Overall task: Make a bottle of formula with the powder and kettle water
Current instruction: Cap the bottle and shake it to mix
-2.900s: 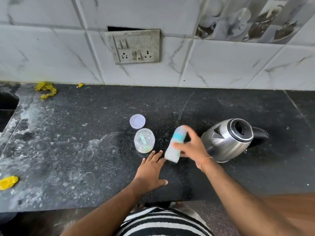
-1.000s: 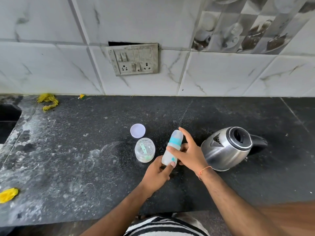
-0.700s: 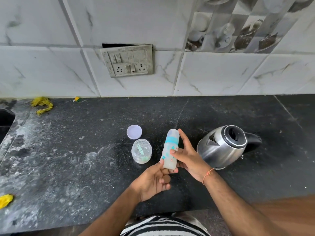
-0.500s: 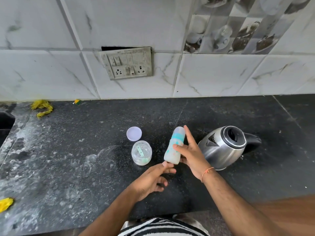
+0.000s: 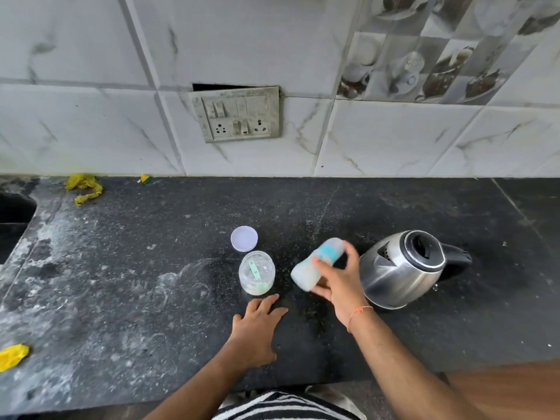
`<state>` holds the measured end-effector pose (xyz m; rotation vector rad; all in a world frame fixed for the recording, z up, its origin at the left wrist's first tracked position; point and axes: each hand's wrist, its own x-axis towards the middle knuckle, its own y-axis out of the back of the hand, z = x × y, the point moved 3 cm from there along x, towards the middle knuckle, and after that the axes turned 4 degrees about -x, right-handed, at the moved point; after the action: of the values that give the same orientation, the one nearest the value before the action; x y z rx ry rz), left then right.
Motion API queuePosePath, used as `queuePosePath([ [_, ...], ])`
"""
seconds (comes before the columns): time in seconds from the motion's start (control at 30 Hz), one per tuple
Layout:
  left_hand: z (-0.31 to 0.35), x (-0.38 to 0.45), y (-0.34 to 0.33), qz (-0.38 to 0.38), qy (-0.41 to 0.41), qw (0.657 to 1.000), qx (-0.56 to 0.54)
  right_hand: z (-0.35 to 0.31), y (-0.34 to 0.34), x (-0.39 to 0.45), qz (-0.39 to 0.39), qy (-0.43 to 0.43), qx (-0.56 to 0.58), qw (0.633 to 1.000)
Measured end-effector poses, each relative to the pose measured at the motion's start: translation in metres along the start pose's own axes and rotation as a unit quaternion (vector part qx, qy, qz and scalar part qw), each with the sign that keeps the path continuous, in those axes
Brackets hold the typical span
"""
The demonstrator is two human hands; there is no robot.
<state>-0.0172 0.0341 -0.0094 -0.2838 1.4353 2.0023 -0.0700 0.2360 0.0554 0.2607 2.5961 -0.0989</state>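
Note:
My right hand (image 5: 339,283) grips a baby bottle (image 5: 315,263) with a teal collar and milky contents. The bottle is tilted, its cap end up and to the right, and it is blurred by motion above the black counter (image 5: 151,298). My left hand (image 5: 257,325) lies flat on the counter with fingers spread, just below an open clear powder jar (image 5: 257,276) that holds a green scoop. The jar's lilac lid (image 5: 244,238) lies behind it. A steel kettle (image 5: 400,268) with a black handle stands right of the bottle.
A wall socket plate (image 5: 236,113) sits on the tiled wall behind. Yellow scraps (image 5: 83,187) lie at the back left and another yellow scrap (image 5: 13,356) at the front left. A sink opening (image 5: 12,219) cuts the counter's left edge.
My left hand has let go of the bottle's base and dropped flat onto the counter. My right hand has tilted the bottle over to the right, and it now looks blurred.

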Motion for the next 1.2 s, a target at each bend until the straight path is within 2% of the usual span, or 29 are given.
queuePosePath([
  [0.03, 0.001, 0.000, 0.000, 0.001, 0.001, 1.000, 0.000, 0.000, 0.003, 0.004, 0.027, 0.000, 0.031, 0.999],
  [0.13, 0.002, 0.001, 0.002, -0.001, 0.000, 1.000, 0.001, 0.001, -0.009, -0.004, -0.070, -0.042, -0.061, 0.995],
  [0.17, 0.001, 0.002, 0.002, 0.001, -0.002, 1.000, 0.003, 0.001, -0.010, -0.004, -0.072, -0.038, -0.095, 0.992],
  [0.27, 0.000, 0.005, 0.003, -0.002, -0.006, 1.000, 0.013, -0.003, 0.000, 0.002, 0.037, -0.007, 0.029, 0.999],
  [0.3, 0.001, 0.005, 0.003, -0.003, -0.005, 1.000, 0.013, -0.003, 0.001, 0.004, 0.048, -0.011, 0.039, 0.998],
  [0.4, 0.001, 0.005, 0.003, -0.002, -0.002, 1.000, 0.015, 0.004, -0.010, -0.003, -0.030, -0.078, 0.001, 0.996],
  [0.47, 0.000, 0.005, 0.005, 0.006, -0.006, 1.000, 0.017, 0.001, -0.009, -0.002, -0.003, -0.035, -0.014, 0.999],
  [0.53, 0.000, 0.006, 0.005, 0.007, -0.009, 1.000, 0.022, 0.003, -0.001, 0.005, 0.043, -0.010, 0.042, 0.998],
  [0.63, 0.001, 0.005, 0.003, 0.010, -0.006, 1.000, 0.023, 0.006, -0.013, -0.002, -0.038, -0.053, -0.017, 0.998],
  [0.67, 0.000, 0.005, 0.004, 0.014, -0.006, 1.000, 0.022, 0.007, -0.013, -0.003, -0.043, -0.044, -0.059, 0.996],
  [0.7, -0.001, 0.005, 0.005, 0.018, -0.008, 1.000, 0.021, 0.005, -0.013, -0.004, -0.027, -0.022, -0.063, 0.997],
  [0.77, 0.000, 0.006, 0.006, 0.021, -0.013, 1.000, 0.020, 0.004, -0.002, 0.002, 0.037, -0.013, 0.018, 0.999],
  [0.8, 0.001, 0.006, 0.006, 0.022, -0.012, 1.000, 0.018, 0.004, 0.000, 0.004, 0.036, -0.017, 0.014, 0.999],
  [0.87, 0.001, 0.005, 0.005, 0.022, -0.007, 1.000, 0.017, 0.006, -0.011, -0.004, -0.039, -0.050, -0.029, 0.998],
  [0.93, -0.001, 0.004, 0.006, 0.025, -0.009, 0.999, 0.021, 0.009, -0.010, -0.002, -0.033, -0.047, -0.060, 0.997],
  [1.0, -0.001, 0.005, 0.008, 0.027, -0.014, 0.999, 0.025, 0.008, -0.001, 0.000, 0.032, -0.024, 0.003, 0.999],
  [1.03, 0.000, 0.005, 0.008, 0.028, -0.013, 0.999, 0.023, 0.007, 0.001, 0.002, 0.039, -0.023, 0.009, 0.999],
  [1.1, 0.001, 0.004, 0.007, 0.027, -0.009, 0.999, 0.020, 0.007, -0.008, -0.003, -0.033, -0.050, -0.027, 0.998],
  [1.13, 0.002, 0.003, 0.007, 0.026, -0.007, 0.999, 0.021, 0.008, -0.009, -0.005, -0.044, -0.056, -0.049, 0.996],
  [1.2, 0.000, 0.004, 0.007, 0.027, -0.010, 0.999, 0.024, 0.005, -0.005, -0.003, 0.006, -0.018, -0.036, 0.999],
])
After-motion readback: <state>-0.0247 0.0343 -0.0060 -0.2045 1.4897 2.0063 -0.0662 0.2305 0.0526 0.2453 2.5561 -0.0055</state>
